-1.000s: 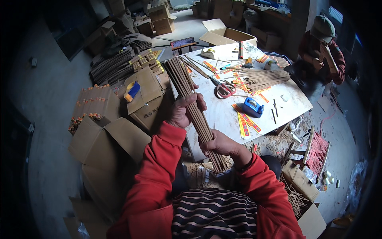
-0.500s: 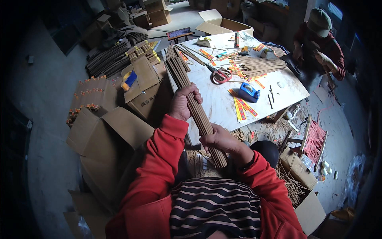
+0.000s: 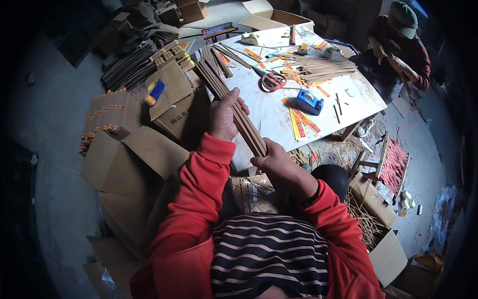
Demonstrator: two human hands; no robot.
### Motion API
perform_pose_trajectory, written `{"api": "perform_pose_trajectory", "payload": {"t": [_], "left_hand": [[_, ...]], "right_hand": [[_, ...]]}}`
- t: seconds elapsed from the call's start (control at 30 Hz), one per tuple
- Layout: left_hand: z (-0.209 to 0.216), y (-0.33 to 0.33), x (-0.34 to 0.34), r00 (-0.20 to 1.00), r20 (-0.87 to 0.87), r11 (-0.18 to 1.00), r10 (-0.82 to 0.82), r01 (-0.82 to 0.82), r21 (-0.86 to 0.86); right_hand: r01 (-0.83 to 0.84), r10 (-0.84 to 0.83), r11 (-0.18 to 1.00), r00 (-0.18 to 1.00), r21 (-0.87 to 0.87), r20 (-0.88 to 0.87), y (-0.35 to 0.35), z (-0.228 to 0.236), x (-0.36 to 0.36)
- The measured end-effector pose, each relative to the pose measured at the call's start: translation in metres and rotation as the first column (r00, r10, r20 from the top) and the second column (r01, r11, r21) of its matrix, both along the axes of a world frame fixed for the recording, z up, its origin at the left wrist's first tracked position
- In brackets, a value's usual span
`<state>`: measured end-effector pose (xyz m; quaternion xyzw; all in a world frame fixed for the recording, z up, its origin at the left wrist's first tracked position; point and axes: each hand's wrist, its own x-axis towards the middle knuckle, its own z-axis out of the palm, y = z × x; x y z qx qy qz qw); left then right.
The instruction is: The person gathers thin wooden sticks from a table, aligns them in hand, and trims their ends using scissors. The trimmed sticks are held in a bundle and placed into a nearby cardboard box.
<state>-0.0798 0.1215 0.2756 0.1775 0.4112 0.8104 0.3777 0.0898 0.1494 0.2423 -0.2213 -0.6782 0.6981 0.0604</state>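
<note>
Slanting down through left hand (image 3: 224, 117) into right hand (image 3: 280, 165), the stick bundle (image 3: 248, 131) lies gripped by both hands.

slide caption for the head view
Left hand and right hand hold brown sticks at a white table bearing scissors.

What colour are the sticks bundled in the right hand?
Brown sticks; they show best in the head view.
</note>
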Motion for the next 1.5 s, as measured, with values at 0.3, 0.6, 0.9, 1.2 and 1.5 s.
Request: {"api": "perform_pose_trajectory", "payload": {"t": [0.3, 0.6, 0.9, 1.2, 1.5], "left_hand": [[-0.035, -0.014, 0.000, 0.935, 0.252, 0.943, -0.248, 0.174, 0.284], [-0.064, -0.012, -0.016, 0.882, 0.410, 0.897, -0.230, 0.028, 0.442], [-0.125, -0.006, -0.023, 0.656, 0.695, 0.924, -0.294, 0.009, 0.382], [-0.115, -0.002, -0.039, 0.856, 0.480, 0.913, -0.193, -0.022, 0.407], [-0.124, 0.000, -0.031, 0.943, 0.238, 0.774, -0.234, 0.032, 0.632]], "right_hand": [[-0.039, 0.040, 0.979, 0.999, -0.202, 0.005, 0.003, 0.017, -0.005], [0.114, -0.022, 0.614, 0.992, 0.781, -0.127, 0.027, 0.005, -0.064], [-0.098, 0.160, 0.409, 0.987, 0.907, 0.035, 0.025, -0.028, -0.103], [0.098, -0.224, 0.436, 0.975, 0.895, 0.002, -0.024, -0.030, -0.140], [0.105, -0.229, 0.364, 0.973, 0.926, -0.020, -0.005, -0.032, -0.154]]}}
